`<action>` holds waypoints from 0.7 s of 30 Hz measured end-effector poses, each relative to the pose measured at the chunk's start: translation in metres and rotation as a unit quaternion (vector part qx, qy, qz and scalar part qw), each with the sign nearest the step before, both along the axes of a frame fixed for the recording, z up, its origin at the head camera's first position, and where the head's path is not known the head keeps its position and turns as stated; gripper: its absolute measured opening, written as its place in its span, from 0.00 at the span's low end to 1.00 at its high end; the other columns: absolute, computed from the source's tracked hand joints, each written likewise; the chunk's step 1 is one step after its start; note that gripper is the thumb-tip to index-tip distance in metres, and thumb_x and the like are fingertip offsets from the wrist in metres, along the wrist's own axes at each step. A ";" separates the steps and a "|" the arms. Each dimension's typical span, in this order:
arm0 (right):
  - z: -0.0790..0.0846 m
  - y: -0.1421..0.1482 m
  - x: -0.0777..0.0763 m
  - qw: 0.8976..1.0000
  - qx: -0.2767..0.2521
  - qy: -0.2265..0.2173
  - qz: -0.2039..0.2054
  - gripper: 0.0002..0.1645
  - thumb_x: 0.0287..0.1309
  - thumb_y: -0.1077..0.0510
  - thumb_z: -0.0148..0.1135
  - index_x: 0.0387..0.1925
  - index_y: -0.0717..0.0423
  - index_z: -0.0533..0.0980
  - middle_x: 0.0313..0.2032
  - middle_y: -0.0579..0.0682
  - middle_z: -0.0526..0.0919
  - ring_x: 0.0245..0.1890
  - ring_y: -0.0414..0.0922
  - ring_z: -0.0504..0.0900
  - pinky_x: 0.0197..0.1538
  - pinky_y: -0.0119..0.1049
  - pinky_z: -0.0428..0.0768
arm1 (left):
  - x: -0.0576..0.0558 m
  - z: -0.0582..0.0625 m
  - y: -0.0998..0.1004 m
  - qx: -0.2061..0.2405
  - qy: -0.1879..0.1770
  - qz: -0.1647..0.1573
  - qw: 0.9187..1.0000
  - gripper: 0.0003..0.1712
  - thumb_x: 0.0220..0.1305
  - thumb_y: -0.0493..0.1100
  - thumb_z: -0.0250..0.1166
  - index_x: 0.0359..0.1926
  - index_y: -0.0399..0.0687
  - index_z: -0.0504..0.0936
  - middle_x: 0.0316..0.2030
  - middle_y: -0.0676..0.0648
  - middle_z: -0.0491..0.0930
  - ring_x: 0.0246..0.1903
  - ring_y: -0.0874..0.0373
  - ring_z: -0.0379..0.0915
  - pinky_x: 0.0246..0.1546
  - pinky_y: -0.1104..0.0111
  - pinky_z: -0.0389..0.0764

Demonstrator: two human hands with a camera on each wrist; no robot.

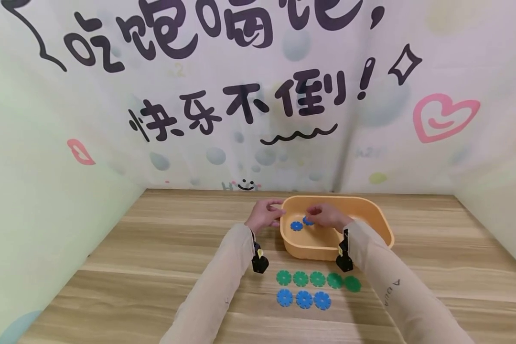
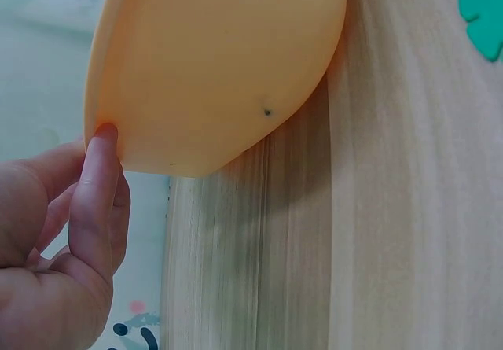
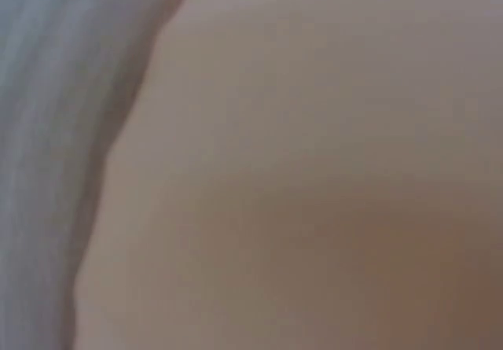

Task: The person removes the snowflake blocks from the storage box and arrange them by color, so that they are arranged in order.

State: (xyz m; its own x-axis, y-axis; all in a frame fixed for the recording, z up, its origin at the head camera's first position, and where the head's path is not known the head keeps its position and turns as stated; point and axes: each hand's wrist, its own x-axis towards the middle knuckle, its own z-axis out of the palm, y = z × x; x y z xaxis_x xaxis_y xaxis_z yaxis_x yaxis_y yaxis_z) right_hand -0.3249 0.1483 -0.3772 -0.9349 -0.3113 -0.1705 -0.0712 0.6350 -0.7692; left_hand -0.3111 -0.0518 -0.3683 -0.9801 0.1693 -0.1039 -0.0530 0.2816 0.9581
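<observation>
A light orange plastic basin (image 1: 311, 252) stands toward the back of the table. My left hand (image 1: 264, 215) pinches its left rim, one fingertip (image 2: 104, 141) against the outer wall in the left wrist view. Inside the basin, my right hand (image 1: 327, 216) has its fingertips on a notched blue disc (image 1: 307, 221), pinching its edge. Beside that, a second blue disc (image 1: 296, 226) lies on the basin floor. The right wrist view is filled with blurred skin and sleeve (image 3: 55, 161).
In front of the basin, several green notched discs (image 1: 300, 278) form a row on the wooden table (image 1: 155, 258). Nearer me lie three blue discs (image 1: 304, 299) in another row. A printed cloth wall (image 1: 198, 162) rises behind the table, with side walls left and right.
</observation>
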 end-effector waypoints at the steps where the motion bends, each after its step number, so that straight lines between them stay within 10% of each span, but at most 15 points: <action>1: 0.000 0.000 0.000 1.000 0.005 -0.001 0.010 0.24 0.57 0.59 0.55 0.52 0.71 0.67 0.48 0.63 0.73 0.43 0.51 0.73 0.47 0.41 0.75 | 0.000 0.000 0.000 0.002 -0.001 0.001 1.000 0.21 0.56 0.33 0.61 0.53 0.39 0.73 0.33 0.40 0.76 0.25 0.56 0.76 0.36 0.58 0.80; 21: -0.003 0.000 0.004 0.999 -0.001 -0.015 0.039 0.19 0.47 0.66 0.63 0.42 0.71 0.73 0.34 0.56 0.76 0.32 0.44 0.72 0.35 0.31 0.75 | 0.001 0.000 0.001 0.012 -0.008 -0.001 1.000 0.21 0.56 0.33 0.61 0.53 0.39 0.73 0.37 0.36 0.76 0.33 0.46 0.77 0.34 0.60 0.80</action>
State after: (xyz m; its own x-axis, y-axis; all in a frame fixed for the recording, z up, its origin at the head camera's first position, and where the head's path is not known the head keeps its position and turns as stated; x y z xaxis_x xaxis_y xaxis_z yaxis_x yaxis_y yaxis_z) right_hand -0.3212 0.1479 -0.3802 -0.9021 -0.3839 -0.1971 -0.0978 0.6267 -0.7731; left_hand -0.3097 -0.0511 -0.3682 -0.9782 0.1729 -0.1153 -0.0678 0.2594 0.9634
